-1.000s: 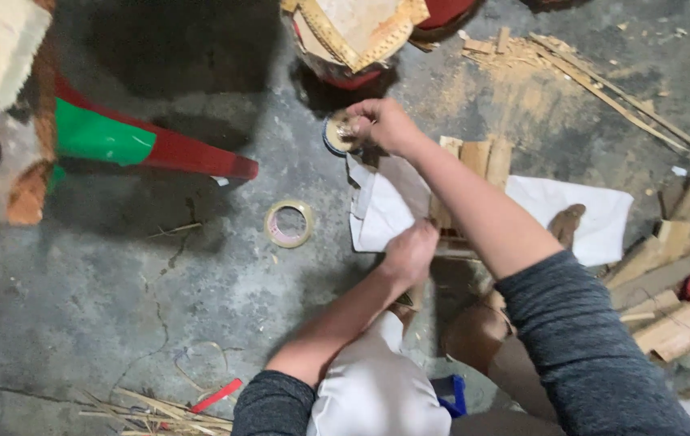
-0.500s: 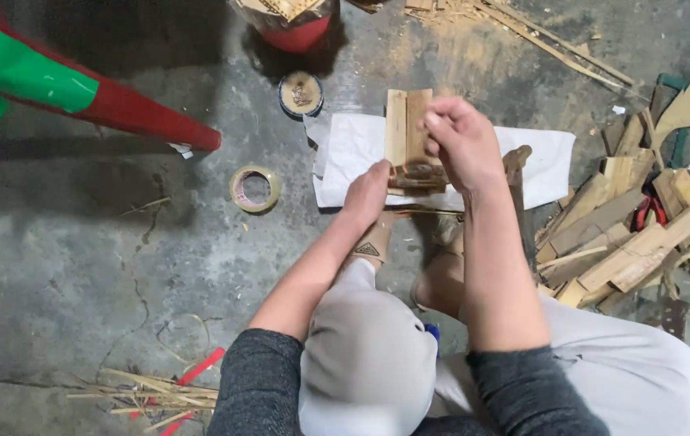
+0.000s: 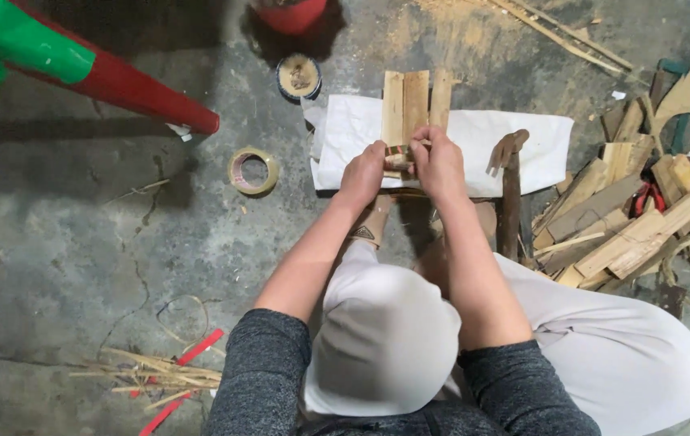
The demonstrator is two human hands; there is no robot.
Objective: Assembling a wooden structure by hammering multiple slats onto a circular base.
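Seen from above: rough grey concrete floor (image 3: 78, 242), cracked and dusty, with sawdust near the top edge. At upper left, a long pole (image 3: 94, 69) wrapped in green and red, lying slantwise. Near the top centre, a small round tin (image 3: 299, 77), and just above it part of a red bucket (image 3: 292, 12). Left of centre, a roll of clear tape (image 3: 253, 170) flat on the floor, well apart from the hands. At lower left, a scatter of thin splinters and red strips (image 3: 159, 379). At right, a loose heap of wood offcuts (image 3: 627, 218).

In the middle, a white sheet (image 3: 514, 133) spread on the floor, with three wooden slats (image 3: 415, 101) side by side on it, pointing away from the person. Beside them, a dark wooden handle (image 3: 511, 194) across the near edge of the sheet.

Left hand (image 3: 363, 173) and right hand (image 3: 439, 165) close together at the near end of the slats, both pinching a small roll of tape (image 3: 399, 156) held between them, fingertips touching it from either side. Bent knees in pale trousers (image 3: 603, 347) below the forearms, grey sleeves pushed up.
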